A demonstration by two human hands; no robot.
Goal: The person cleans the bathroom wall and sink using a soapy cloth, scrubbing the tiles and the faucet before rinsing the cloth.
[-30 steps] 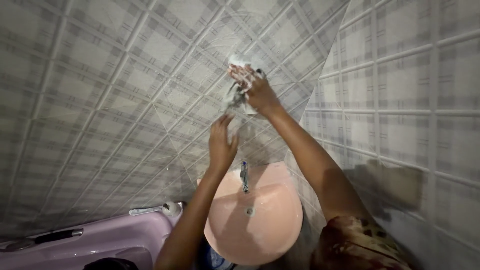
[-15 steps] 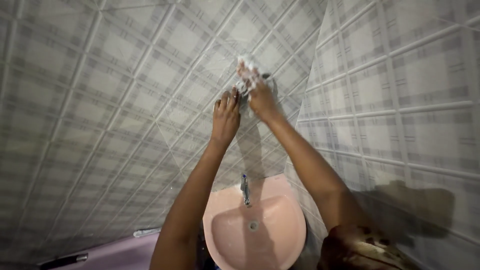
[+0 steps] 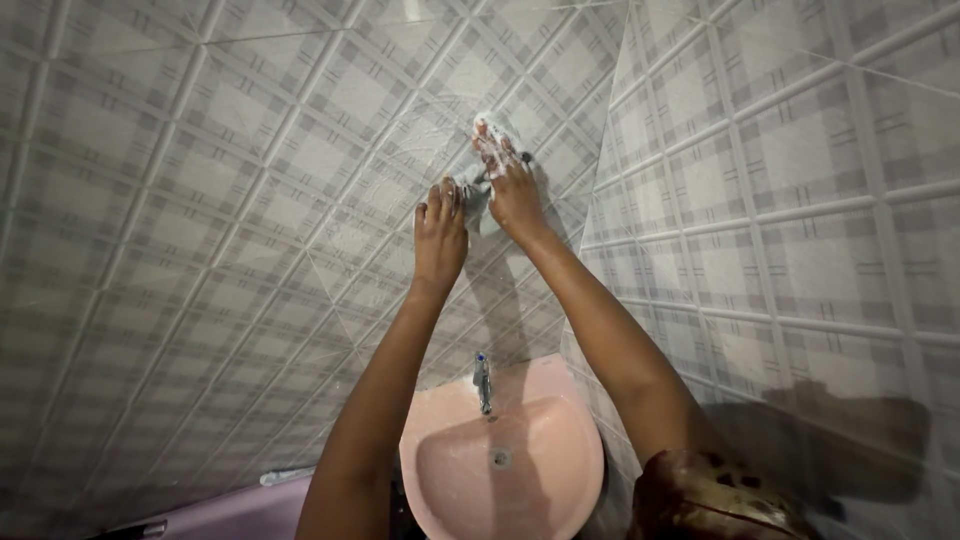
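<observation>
My right hand [image 3: 512,185] presses a soapy white scrubbing cloth [image 3: 489,131] against the grey checked wall tiles [image 3: 300,180] high above a pink washbasin [image 3: 500,465]. Foam covers its fingers. My left hand [image 3: 440,232] lies flat on the tiles just left of and below the right hand, fingers together, its fingertips touching the lower end of the cloth. Both arms reach up over the basin.
A small metal tap [image 3: 483,382] stands at the back of the basin. The tiled side wall [image 3: 780,200] meets the back wall just right of my hands. A purple fixture [image 3: 230,510] shows at the bottom left.
Both hands have stayed on the wall at about the same spot, and the left hand has come up closer beside the right. The view has tilted, so less of the purple fixture shows.
</observation>
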